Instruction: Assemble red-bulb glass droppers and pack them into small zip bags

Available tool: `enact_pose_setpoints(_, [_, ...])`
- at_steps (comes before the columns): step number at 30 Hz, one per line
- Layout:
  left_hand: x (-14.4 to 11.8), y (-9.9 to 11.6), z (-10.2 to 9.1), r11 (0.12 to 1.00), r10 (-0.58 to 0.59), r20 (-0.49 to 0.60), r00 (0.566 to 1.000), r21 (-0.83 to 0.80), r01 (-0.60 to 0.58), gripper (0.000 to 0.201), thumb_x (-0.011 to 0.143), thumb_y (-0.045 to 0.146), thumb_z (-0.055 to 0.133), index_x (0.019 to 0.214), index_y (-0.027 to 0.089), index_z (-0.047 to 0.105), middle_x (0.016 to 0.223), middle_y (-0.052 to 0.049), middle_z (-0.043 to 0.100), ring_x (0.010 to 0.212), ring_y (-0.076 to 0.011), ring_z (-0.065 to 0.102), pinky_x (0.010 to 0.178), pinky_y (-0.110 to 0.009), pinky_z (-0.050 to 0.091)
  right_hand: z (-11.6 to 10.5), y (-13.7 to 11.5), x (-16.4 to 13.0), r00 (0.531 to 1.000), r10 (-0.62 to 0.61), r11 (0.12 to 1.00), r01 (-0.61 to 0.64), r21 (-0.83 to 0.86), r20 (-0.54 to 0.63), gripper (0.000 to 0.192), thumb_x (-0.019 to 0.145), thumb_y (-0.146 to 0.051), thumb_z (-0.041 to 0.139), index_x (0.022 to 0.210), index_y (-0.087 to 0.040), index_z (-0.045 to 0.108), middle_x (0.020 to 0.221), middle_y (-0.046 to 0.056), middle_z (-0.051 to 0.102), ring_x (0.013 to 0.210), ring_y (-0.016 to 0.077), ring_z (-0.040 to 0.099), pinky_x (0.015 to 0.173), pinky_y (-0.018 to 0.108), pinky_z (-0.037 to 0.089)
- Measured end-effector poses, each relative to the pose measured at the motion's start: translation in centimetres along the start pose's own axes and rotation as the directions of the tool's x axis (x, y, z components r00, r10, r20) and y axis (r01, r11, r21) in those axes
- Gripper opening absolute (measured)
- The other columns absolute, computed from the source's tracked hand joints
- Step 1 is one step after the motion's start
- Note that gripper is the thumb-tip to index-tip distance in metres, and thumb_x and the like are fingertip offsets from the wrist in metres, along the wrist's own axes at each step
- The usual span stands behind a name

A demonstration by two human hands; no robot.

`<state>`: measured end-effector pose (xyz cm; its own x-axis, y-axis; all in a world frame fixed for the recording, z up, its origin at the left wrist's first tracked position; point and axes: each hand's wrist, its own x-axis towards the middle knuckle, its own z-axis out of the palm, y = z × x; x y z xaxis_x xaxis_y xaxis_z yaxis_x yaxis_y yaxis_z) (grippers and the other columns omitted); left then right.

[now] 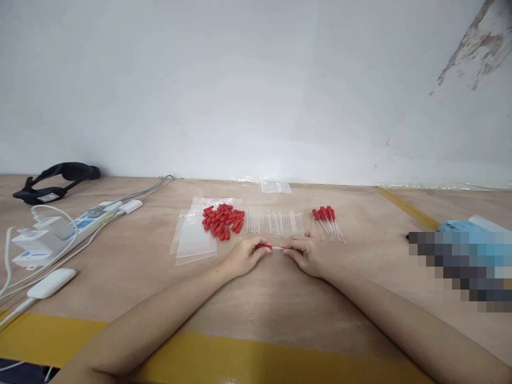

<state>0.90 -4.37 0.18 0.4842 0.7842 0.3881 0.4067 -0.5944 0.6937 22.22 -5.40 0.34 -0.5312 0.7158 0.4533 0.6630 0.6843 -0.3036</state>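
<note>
**Red bulb meets glass tube at the middle of the worktop**

I see both hands close together near the centre of the worktop [256,298]. The left hand [241,257] has its fingers closed on a red rubber bulb [264,246], and the right hand [304,255] pinches a thin clear tube [279,248] that points toward the bulb; the two parts seem to touch, but the joint is too small to tell if it is seated.

As I judge it, the work is at an early part. A small group of finished droppers [328,220] lies just beyond the right hand, while a larger heap of loose red bulbs [223,218] and a long row of bare tubes [274,223] are still separate.

Clear plastic bags [194,240] lie left of the heap. Far left are a power strip [60,234] with cables and a black strap [56,178]. Nothing stands between the hands and the parts.
</note>
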Motion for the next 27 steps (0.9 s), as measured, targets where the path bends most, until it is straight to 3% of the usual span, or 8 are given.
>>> enact_pose_setpoints(8, [-0.3, 0.0, 0.2, 0.992, 0.062, 0.029, 0.998, 0.104, -0.065, 0.016, 0.082, 0.029, 0.050, 0.086, 0.017, 0.059, 0.080, -0.002, 0.064, 0.071, -0.0134, 0.058, 0.064, -0.024, 0.045, 0.0, -1.1, 0.0, 0.999, -0.026, 0.992, 0.022, -0.120, -0.035, 0.024, 0.087, -0.025, 0.038, 0.082, -0.022, 0.061, 0.072, -0.001, 0.063, 0.062, 0.0114, 0.053, 0.070, 0.032, 0.027])
enact_pose_setpoints(16, [-0.4, -0.3, 0.4, 0.989, 0.101, 0.036, 0.994, 0.106, -0.104, 0.016, 0.081, 0.028, 0.051, 0.088, 0.015, 0.059, 0.083, -0.004, 0.065, 0.074, -0.0140, 0.060, 0.069, -0.025, 0.047, 0.6, -1.2, 0.3, 0.998, 0.021, 0.994, -0.013, -0.111, 0.063, 0.029, 0.088, -0.026, 0.035, 0.070, -0.019, 0.057, 0.066, -0.001, 0.061, 0.058, 0.0106, 0.048, 0.068, 0.030, 0.025])
enact_pose_setpoints(21, [-0.3, -0.2, 0.2, 0.983, 0.117, 0.046, 0.992, 0.140, -0.123, 0.015, 0.082, 0.027, 0.050, 0.088, 0.016, 0.058, 0.082, -0.003, 0.065, 0.072, -0.0131, 0.059, 0.067, -0.024, 0.046, 1.0, -1.1, 0.6, 0.990, 0.044, 0.996, -0.033, -0.083, 0.137, 0.031, 0.089, -0.025, 0.032, 0.072, -0.018, 0.057, 0.065, 0.000, 0.062, 0.056, 0.0104, 0.048, 0.071, 0.030, 0.026])
enact_pose_setpoints(27, [-0.1, -0.2, -0.8, 0.948, 0.195, 0.042, 0.980, 0.247, -0.199, 0.015, 0.082, 0.027, 0.051, 0.093, 0.017, 0.056, 0.085, -0.003, 0.063, 0.078, -0.0151, 0.058, 0.071, -0.026, 0.046, -1.0, -1.8, 1.6, 0.977, 0.016, 1.000, -0.016, -0.002, 0.213, 0.027, 0.087, -0.024, 0.034, 0.081, -0.017, 0.060, 0.075, 0.003, 0.064, 0.066, 0.0134, 0.054, 0.069, 0.028, 0.034])
